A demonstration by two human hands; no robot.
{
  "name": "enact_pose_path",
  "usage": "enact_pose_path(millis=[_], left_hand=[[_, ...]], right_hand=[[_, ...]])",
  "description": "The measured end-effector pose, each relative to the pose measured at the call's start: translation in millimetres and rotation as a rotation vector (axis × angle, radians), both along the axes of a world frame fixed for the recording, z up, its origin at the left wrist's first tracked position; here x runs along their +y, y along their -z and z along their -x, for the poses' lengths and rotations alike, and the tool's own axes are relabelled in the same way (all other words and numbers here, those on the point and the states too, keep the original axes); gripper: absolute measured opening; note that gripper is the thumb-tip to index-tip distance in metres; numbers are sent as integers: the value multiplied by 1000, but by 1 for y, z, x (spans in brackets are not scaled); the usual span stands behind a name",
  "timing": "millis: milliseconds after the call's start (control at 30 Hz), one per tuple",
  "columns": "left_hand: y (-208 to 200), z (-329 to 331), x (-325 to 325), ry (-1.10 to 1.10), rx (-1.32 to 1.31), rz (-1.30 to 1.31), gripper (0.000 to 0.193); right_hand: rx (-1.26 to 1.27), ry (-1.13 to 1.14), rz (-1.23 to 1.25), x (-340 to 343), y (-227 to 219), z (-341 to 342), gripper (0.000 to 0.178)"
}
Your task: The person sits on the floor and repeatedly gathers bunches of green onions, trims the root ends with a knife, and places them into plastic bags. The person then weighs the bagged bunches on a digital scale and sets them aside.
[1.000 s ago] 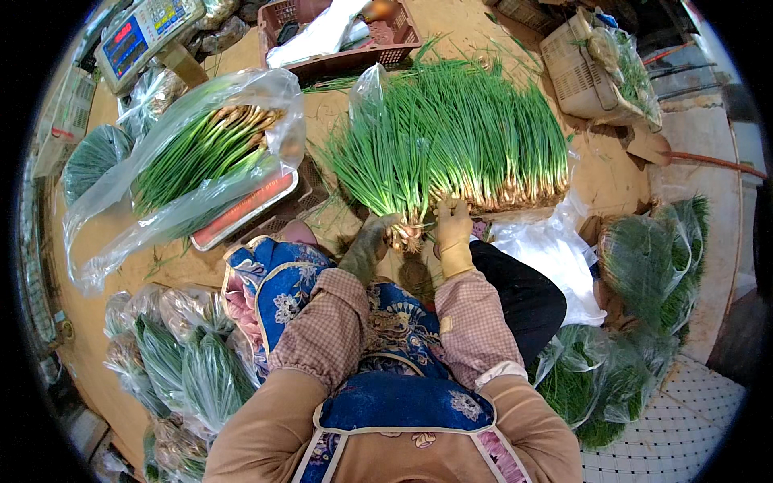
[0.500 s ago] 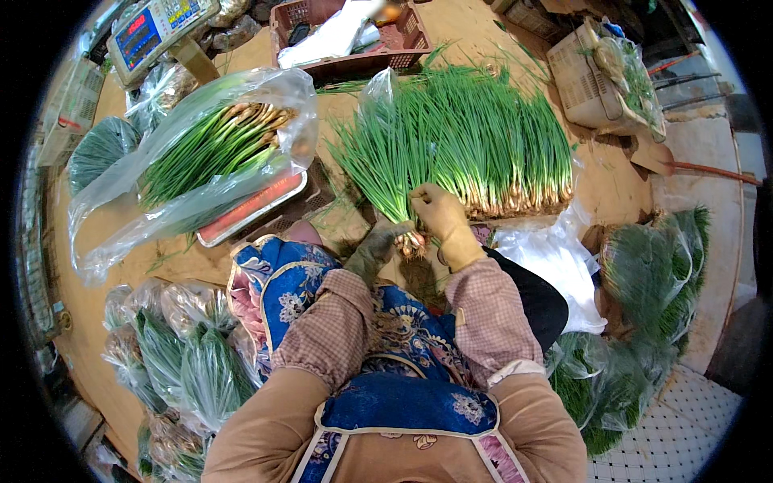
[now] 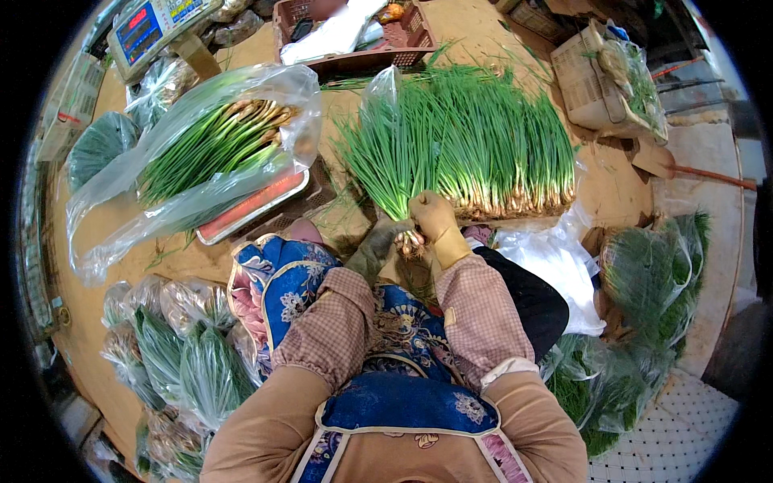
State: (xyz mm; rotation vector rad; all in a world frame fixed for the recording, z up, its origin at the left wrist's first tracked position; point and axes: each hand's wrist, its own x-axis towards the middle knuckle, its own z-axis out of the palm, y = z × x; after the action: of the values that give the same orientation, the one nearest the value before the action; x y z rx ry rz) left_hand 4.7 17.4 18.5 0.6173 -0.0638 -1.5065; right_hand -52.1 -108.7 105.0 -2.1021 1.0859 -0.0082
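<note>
A small bunch of spring onions (image 3: 385, 179) points its green leaves away from me, with its pale, rooty bulbs (image 3: 410, 241) toward my lap. My left hand (image 3: 374, 246), in a dark grey glove, is closed round the bunch just above the bulbs. From the right, my right hand (image 3: 436, 217), in a yellowish glove, has its fingers curled and pinched onto the same stems. Directly right of the bunch lies a wide row of spring onions (image 3: 507, 141), bulbs toward me. The fingertips of both hands are partly hidden.
At left, a clear bag of spring onions (image 3: 213, 153) rests on a red-and-white tray (image 3: 254, 208), near a digital scale (image 3: 157, 32). A brown crate (image 3: 374, 60) stands at the back. White plastic bags (image 3: 547, 270) and bagged greens (image 3: 656, 282) lie right, more bagged bunches (image 3: 209, 374) lower left.
My right hand has shifted slightly down and left along the stems, its forearm drawing inward. The left hand keeps its hold on the bunch, almost unmoved.
</note>
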Motion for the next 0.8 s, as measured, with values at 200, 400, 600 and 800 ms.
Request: enact_pose_path(millis=[200, 400, 600, 800], left_hand=[[6, -1, 4, 28, -28, -103, 40], [20, 6, -3, 11, 48, -13, 39], [23, 5, -1, -66, 33, -7, 39], [36, 8, 5, -108, 43, -20, 39]], right_hand=[[-229, 16, -765, -15, -35, 17, 13], [311, -502, -795, -16, -60, 24, 16], [179, -285, 108, 1, -47, -48, 24], [257, -321, 181, 4, -28, -58, 23]])
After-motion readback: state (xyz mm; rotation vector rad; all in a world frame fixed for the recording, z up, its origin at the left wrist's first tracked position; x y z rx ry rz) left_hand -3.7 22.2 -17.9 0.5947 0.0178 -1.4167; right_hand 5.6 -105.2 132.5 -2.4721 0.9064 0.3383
